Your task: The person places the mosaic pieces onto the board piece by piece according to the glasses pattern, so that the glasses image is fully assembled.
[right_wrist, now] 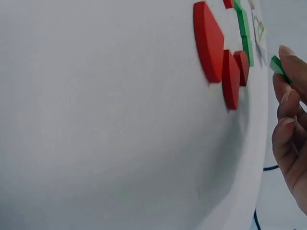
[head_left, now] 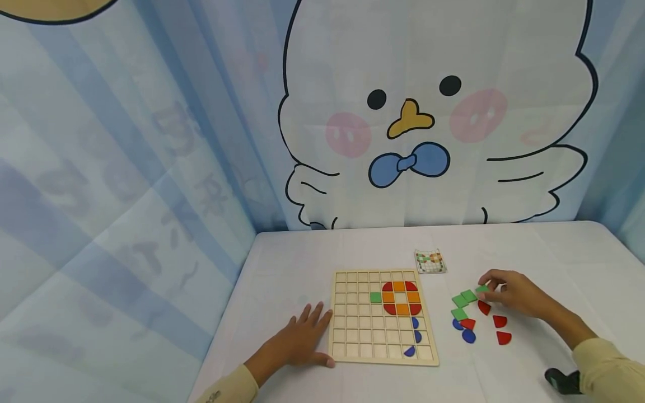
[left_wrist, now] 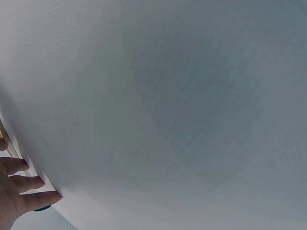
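My left hand (head_left: 302, 337) lies spread on the table, fingertips and thumb right at the left edge of a wooden grid board (head_left: 353, 336). Between thumb and fingers my right hand (head_left: 516, 292) pinches a green square tile (right_wrist: 277, 66), close over the loose pieces right of the board. Below that hand lie red rounded-corner pieces (head_left: 504, 338), several green tiles (head_left: 459, 301) and blue pieces (head_left: 468, 336). Towards the board's upper right, orange squares (head_left: 399, 286) and red corner pieces (head_left: 411, 286) form a ring, a green square (head_left: 375, 298) beside it. Three blue half-circles (head_left: 417, 336) lie lower down.
A small pattern card (head_left: 430, 261) lies behind the board's far right corner. Near the right sleeve sits a black object (head_left: 561, 380). Beyond the white table (head_left: 292, 268) hangs a blue-and-white curtain (head_left: 126, 196) with a cartoon bird.
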Tool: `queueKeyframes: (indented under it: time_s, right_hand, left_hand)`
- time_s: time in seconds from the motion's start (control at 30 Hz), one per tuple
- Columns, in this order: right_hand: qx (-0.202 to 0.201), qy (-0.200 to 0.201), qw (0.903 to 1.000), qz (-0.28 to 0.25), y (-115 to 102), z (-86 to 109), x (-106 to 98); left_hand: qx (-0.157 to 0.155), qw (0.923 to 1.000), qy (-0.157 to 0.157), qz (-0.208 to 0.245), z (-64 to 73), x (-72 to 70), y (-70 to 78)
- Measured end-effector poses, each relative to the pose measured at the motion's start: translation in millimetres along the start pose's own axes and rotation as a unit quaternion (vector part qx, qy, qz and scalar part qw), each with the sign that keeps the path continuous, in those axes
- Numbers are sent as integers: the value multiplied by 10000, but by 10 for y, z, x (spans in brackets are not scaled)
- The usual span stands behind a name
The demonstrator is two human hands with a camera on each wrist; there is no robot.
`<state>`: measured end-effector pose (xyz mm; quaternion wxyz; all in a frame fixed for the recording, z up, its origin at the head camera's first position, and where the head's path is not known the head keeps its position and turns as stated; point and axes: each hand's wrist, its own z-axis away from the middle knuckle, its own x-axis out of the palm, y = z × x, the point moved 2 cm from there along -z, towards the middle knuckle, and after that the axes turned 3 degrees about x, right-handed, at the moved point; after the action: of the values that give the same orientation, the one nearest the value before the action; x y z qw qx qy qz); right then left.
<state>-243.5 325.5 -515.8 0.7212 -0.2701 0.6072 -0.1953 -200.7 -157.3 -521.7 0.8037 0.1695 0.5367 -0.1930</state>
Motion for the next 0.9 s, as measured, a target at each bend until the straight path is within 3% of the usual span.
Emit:
queueKeyframes:
  time_s: [0.2,0.47,0.73,0.9]
  right_hand:
    - [-35,-50,9974,-722,-230,-89,117]
    - [-35,-402,9882,-1480,-577,-208,292]
    - [-206,-682,9807,-1820,-879,-334,463]
    - [-582,-771,9761,-1947,-1031,-418,556]
  left_hand:
    - [29,10000,19,16,7,7,-13]
    - [39,10000,28,42,-5,25,-19]
    - [20,10000,-8,77,16,-13,-1]
    - [5,10000,-15,69,14,-15,1]
